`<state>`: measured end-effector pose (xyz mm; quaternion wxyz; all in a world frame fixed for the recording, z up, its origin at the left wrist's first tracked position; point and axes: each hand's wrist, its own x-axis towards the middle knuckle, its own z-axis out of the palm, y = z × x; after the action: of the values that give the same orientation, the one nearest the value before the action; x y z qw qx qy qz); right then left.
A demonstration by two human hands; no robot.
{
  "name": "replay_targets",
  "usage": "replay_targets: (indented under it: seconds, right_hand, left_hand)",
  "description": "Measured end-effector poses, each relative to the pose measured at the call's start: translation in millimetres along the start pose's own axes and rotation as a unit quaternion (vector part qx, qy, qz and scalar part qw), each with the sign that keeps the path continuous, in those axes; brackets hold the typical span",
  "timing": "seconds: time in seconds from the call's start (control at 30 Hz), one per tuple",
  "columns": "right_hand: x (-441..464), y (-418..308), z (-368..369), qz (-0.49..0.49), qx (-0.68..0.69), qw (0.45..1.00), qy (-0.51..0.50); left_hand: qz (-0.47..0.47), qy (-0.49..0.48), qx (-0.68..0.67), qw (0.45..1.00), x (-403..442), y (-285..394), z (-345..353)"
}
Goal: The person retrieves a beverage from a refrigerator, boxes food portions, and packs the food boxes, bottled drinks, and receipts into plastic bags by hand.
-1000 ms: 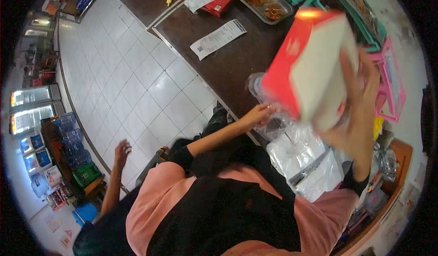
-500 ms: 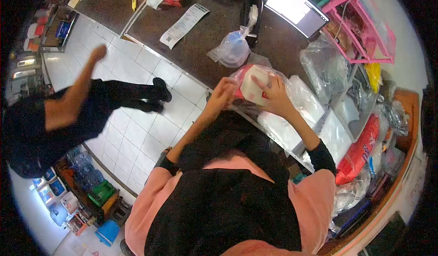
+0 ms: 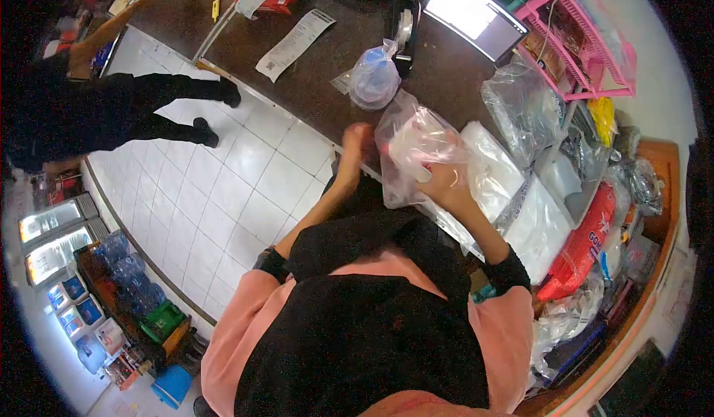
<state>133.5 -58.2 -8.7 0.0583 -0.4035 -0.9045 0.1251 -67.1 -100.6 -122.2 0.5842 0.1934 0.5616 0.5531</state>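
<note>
A red and white box (image 3: pixel 422 136) sits inside a clear plastic bag (image 3: pixel 396 183) at the counter's front edge. My right hand (image 3: pixel 446 185) is at the lower right side of the box, its fingers partly hidden by the plastic; whether it grips the box or the bag is unclear. Just left of the bag is my left hand (image 3: pixel 357 143), blurred by motion, its fingers not clearly made out. Behind the box, a bagged round container with a blue part (image 3: pixel 375 75) rests on the dark counter (image 3: pixel 327 112).
A long receipt (image 3: pixel 296 45), a lit screen (image 3: pixel 474 17) and a pink rack (image 3: pixel 587 45) stand or lie farther back. Stacked plastic bags (image 3: pixel 535 227) and a red package (image 3: pixel 580 246) are at right. Another person (image 3: pixel 89 112) is at the left.
The box went from being held high, to low over the counter, to within the clear bag. My left hand has moved slightly left off it. The other person has moved up and left.
</note>
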Motion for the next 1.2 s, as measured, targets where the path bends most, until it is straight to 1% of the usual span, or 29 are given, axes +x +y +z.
replay_targets:
  seconds: [0.03, 0.07, 0.13, 0.17, 0.2, 0.27, 0.3, 0.33, 0.37, 0.4, 0.43, 0.47, 0.5, 0.53, 0.6, 0.63, 0.67, 0.7, 0.73, 0.77, 0.8, 0.83, 0.9, 0.93, 1.0, 1.07, 1.1, 1.17, 1.2]
  right_hand:
    - [-0.6, 1.8, 7.9, -0.006, -0.015, 1.0, -0.007]
    - [-1.3, 3.5, 15.8, -0.013, -0.029, 0.999, -0.013]
    - [13.8, -17.9, -11.0, 0.138, 0.112, 0.98, -0.089]
    - [18.6, -16.7, 1.1, 0.153, 0.06, 0.983, -0.083]
    - [25.1, -8.1, 18.7, 0.153, 0.06, 0.983, -0.084]
    - [41.8, 9.5, 48.4, 0.142, 0.144, 0.972, -0.124]
    - [48.1, 4.5, 49.2, 0.129, 0.115, 0.981, -0.09]
    - [50.1, 7.4, 59.0, 0.133, 0.118, 0.98, -0.088]
    - [50.2, 12.6, 75.0, 0.126, 0.106, 0.985, -0.043]
    - [47.2, 15.5, 83.8, 0.118, 0.093, 0.989, 0.001]
    - [47.5, 8.5, 55.9, 0.14, 0.124, 0.982, -0.029]
    - [36.1, 7.0, 40.8, 0.148, 0.125, 0.981, -0.028]
    - [18.6, 9.3, 27.2, 0.092, 0.096, 0.991, -0.003]
    - [-1.5, 12.5, 13.3, 0.036, 0.066, 0.997, 0.021]
    - [-55.8, 23.6, -15.9, 0.007, 0.033, 0.99, -0.137]
    - [-62.7, 29.2, -42.4, -0.042, -0.075, 0.962, -0.261]
    - [-71.0, 37.0, -62.4, -0.087, -0.179, 0.905, -0.376]
    - [-70.9, 35.6, -99.5, -0.054, -0.159, 0.948, -0.271]
    - [-71.0, 34.1, -136.4, -0.023, -0.123, 0.98, -0.154]
    - [-71.2, 32.6, -173.2, -0.002, -0.077, 0.996, -0.04]
    - [-61.4, 15.2, -214.4, -0.03, -0.097, 0.992, 0.068]
    - [-62.8, 7.4, -218.5, -0.025, -0.099, 0.992, 0.068]
    - [-68.6, -3.3, -222.2, 0.078, -0.044, 0.996, -0.005]
    - [-72.6, 0.8, -222.8, 0.082, -0.044, 0.996, -0.001]
    - [-79.1, 15.7, -223.0, 0.157, 0.091, 0.982, 0.058]
    - [-76.2, 13.0, -213.5, 0.15, 0.104, 0.981, 0.073]
    - [-75.7, 11.0, -207.2, 0.143, 0.115, 0.979, 0.09]
    - [-73.4, 14.6, -196.5, 0.135, 0.146, 0.974, 0.11]
    - [-71.8, 17.7, -190.3, 0.127, 0.178, 0.967, 0.129]
  left_hand:
    - [-0.181, -0.174, -0.143, 0.957, -6.4, -0.3, 9.4]
    - [-0.183, -0.172, -0.144, 0.957, -11.7, 0.8, 15.8]
    - [-0.287, -0.202, -0.138, 0.926, -15.3, 7.9, 25.7]
    - [-0.3, -0.261, -0.189, 0.898, -12.7, 1.3, 22.0]
    - [-0.316, -0.319, -0.235, 0.862, -10.0, -5.6, 18.2]
    - [-0.381, -0.333, -0.193, 0.841, -10.8, 18.1, 12.0]
    - [-0.259, -0.276, -0.192, 0.905, -20.1, 37.5, 16.2]
    - [-0.173, -0.203, -0.108, 0.958, -6.7, 13.2, -11.0]
    - [-0.082, -0.128, -0.02, 0.988, 7.7, -10.6, -36.1]
    - [-0.086, -0.133, -0.018, 0.987, -2.9, 11.4, -27.6]
    - [0.065, -0.077, 0.061, 0.993, -25.5, 58.0, -7.2]
    - [0.215, -0.021, 0.137, 0.967, -44.4, 92.0, 8.6]
    - [0.216, -0.029, 0.138, 0.966, -55.4, 105.6, 19.5]
    - [0.307, -0.036, 0.304, 0.901, -65.9, 114.2, 30.5]
    - [0.388, -0.047, 0.457, 0.799, -67.1, 114.7, 35.6]
    - [0.301, -0.101, 0.444, 0.838, -56.8, 112.2, 33.6]
    - [0.213, -0.156, 0.427, 0.865, -44.2, 113.0, 33.0]
    - [0.259, -0.177, 0.359, 0.879, -37.8, 131.5, 39.8]
    - [0.265, -0.214, 0.183, 0.922, -42.4, 156.9, 59.3]
    - [0.294, -0.229, 0.135, 0.918, -50.0, 180.6, 77.9]
    - [0.313, -0.23, 0.162, 0.907, -52.1, 197.7, 85.7]
    - [0.308, -0.246, 0.199, 0.897, -55.0, 211.1, 93.4]
    - [0.307, -0.267, 0.238, 0.882, -60.5, 230.4, 99.6]
    - [0.308, -0.249, 0.258, 0.881, -65.5, 237.8, 97.1]
    - [0.318, -0.2, 0.288, 0.881, -71.0, 244.2, 90.0]
    - [0.333, -0.135, 0.378, 0.854, -72.1, 238.8, 81.9]
    - [0.328, -0.135, 0.381, 0.854, -74.1, 236.4, 76.3]
    - [0.491, -0.091, 0.559, 0.662, -73.2, 234.0, 66.5]
    - [0.493, -0.089, 0.559, 0.661, -70.5, 229.6, 57.9]
